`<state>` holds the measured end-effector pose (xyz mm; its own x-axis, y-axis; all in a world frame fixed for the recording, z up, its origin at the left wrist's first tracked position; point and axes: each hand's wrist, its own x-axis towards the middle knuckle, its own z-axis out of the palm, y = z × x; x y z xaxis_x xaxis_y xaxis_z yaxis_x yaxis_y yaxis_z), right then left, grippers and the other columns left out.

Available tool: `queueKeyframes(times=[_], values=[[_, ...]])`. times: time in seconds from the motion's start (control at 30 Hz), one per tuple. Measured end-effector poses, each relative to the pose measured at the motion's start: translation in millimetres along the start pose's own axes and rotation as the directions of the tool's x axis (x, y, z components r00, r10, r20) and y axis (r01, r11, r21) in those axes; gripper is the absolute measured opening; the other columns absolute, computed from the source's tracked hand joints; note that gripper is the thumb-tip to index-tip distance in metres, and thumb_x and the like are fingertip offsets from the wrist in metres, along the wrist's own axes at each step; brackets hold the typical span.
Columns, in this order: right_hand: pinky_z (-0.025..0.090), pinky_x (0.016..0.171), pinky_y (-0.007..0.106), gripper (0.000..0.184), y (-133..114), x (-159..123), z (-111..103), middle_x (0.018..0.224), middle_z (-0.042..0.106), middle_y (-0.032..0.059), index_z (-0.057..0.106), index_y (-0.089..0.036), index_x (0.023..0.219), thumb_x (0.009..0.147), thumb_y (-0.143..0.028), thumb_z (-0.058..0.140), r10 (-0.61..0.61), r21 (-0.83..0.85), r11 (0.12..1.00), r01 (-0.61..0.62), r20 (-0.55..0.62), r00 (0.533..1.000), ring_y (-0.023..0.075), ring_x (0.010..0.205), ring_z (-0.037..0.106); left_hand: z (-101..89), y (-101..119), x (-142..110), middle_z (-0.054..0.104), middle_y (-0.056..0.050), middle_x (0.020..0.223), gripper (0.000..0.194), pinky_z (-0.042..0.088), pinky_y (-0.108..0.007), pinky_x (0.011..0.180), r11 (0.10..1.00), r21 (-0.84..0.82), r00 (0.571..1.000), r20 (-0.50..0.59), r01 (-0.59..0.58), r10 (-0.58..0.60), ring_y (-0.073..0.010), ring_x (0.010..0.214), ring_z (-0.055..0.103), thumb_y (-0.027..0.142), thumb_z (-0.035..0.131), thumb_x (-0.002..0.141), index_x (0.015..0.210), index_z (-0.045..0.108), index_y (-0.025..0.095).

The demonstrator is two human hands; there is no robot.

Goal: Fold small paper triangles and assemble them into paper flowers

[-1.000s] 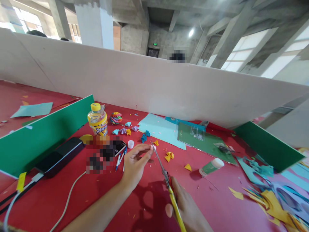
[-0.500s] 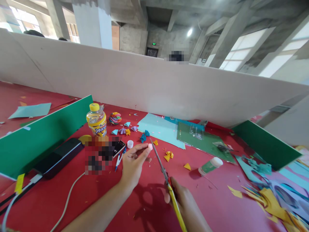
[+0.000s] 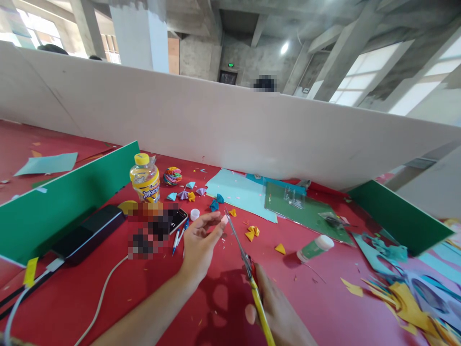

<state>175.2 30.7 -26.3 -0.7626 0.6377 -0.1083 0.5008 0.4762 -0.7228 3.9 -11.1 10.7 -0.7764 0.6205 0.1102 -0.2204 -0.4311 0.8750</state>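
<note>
Near the middle of the table, my left hand (image 3: 200, 242) pinches a small pink piece of paper (image 3: 224, 219) between thumb and fingertips. My right hand (image 3: 268, 300) is closed around a pair of scissors (image 3: 245, 257) with yellow handles. The metal blades point up and away, their tips right beside the pink paper. Whether the blades touch it I cannot tell. Beyond my hands lie dark blue folded paper pieces (image 3: 214, 205) and yellow folded paper pieces (image 3: 252, 232). A small white cap (image 3: 195, 214) sits just left of my left fingers.
A yellow-capped bottle (image 3: 145, 180), a ball of colourful yarn (image 3: 172, 176) and a phone (image 3: 178, 220) stand or lie to the left. A glue stick (image 3: 315, 248) leans at right, near yellow paper scraps (image 3: 403, 300). Light blue sheets (image 3: 241, 192) lie before the white partition (image 3: 230, 129).
The pink paper has turned slightly in my left fingertips. My right thumb has moved away from the scissors' handle, down and outward. The view has shifted a little.
</note>
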Motion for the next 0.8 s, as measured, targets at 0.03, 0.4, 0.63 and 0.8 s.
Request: queueKeyframes(times=[0.03,0.4,0.63,0.8], values=[[0.034,0.049,0.022,0.028,-2,0,-1,0.069,0.052,-0.001,0.04,-0.021,0.087,0.072,-0.043,0.049,0.003,0.001,1.0,-0.003,0.003,1.0,0.0151,0.061,0.047,0.1,1,0,0.065,-0.001,0.076,0.02,0.054,-0.019,0.055,1.0,0.002,1.0,0.001,0.0,0.0,-0.0125,0.071,0.061,0.022,0.07,0.063,0.081,0.064,0.017],[0.029,0.047,0.021,0.015,-5,4,-9,0.059,0.053,-0.0014,0.038,-0.02,0.065,0.076,-0.03,0.041,0.076,-0.03,0.997,-0.077,-0.044,0.996,0.012,0.05,0.044,0.7,10,2,0.066,-0.002,0.072,0.028,0.052,-0.02,0.055,1.0,-0.017,0.999,0.035,0.007,-0.007,-0.0138,0.069,0.063,0.019,0.071,0.062,0.062,0.043,0.016],[0.03,0.047,0.02,0.01,-6,5,-6,0.057,0.052,-0.0027,0.038,-0.021,0.067,0.074,-0.027,0.042,0.068,-0.019,0.997,-0.069,-0.08,0.994,0.0121,0.049,0.044,0.1,12,4,0.064,-0.001,0.074,0.029,0.053,-0.021,0.055,1.0,-0.022,0.999,0.031,0.01,-0.009,-0.013,0.071,0.062,0.021,0.07,0.064,0.061,0.041,0.017],[0.033,0.047,0.022,0.026,-5,2,-7,0.061,0.051,-0.0029,0.04,-0.022,0.083,0.066,-0.038,0.052,0.033,-0.055,0.998,-0.038,-0.09,0.995,0.0154,0.054,0.047,-1.5,7,3,0.062,0.0,0.078,0.023,0.052,-0.019,0.055,0.999,-0.036,0.998,0.058,-0.005,0.007,-0.0118,0.072,0.06,0.023,0.068,0.065,0.065,0.047,0.017]])
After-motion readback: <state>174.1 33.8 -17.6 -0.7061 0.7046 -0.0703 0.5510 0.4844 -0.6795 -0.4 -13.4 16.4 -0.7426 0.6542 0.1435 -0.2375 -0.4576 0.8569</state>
